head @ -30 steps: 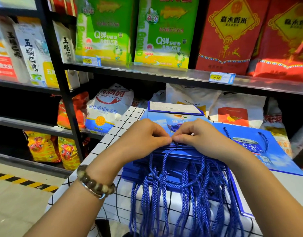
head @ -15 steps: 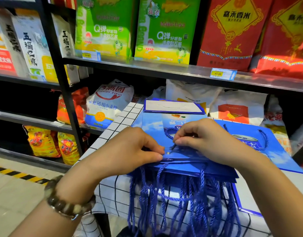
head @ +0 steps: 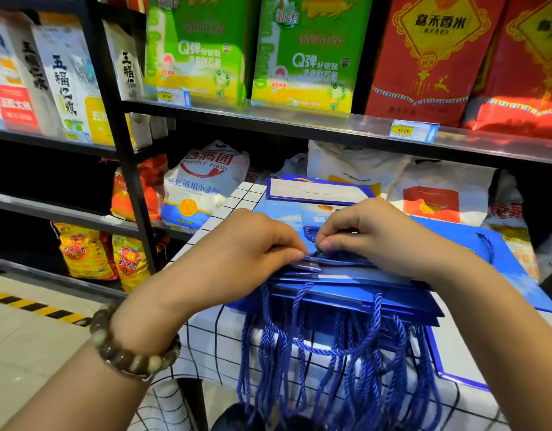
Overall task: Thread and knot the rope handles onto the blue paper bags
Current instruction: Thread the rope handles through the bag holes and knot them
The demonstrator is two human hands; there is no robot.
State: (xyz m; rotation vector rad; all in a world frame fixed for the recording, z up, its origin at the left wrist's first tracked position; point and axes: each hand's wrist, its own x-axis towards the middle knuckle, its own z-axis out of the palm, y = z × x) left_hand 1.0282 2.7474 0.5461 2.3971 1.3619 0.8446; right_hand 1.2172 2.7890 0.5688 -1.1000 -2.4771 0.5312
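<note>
There lay the bags (head: 355,293), glossy blue, stacked flat at the worktop's (head: 224,343) near edge, mouths toward the person. Their handles (head: 346,362), twisted blue cord, spilled over that edge in a hanging tangle. On the top bag (head: 346,270) one rope (head: 310,233) curled in a small loop. Just right, another bag (head: 467,241) lay flat, its handle (head: 487,247) arched across its face.

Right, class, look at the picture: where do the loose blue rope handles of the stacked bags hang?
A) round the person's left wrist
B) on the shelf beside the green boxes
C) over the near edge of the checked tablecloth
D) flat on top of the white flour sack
C: the rope handles trail from the stacked blue paper bags and droop over the near edge of the checked tablecloth.
</note>
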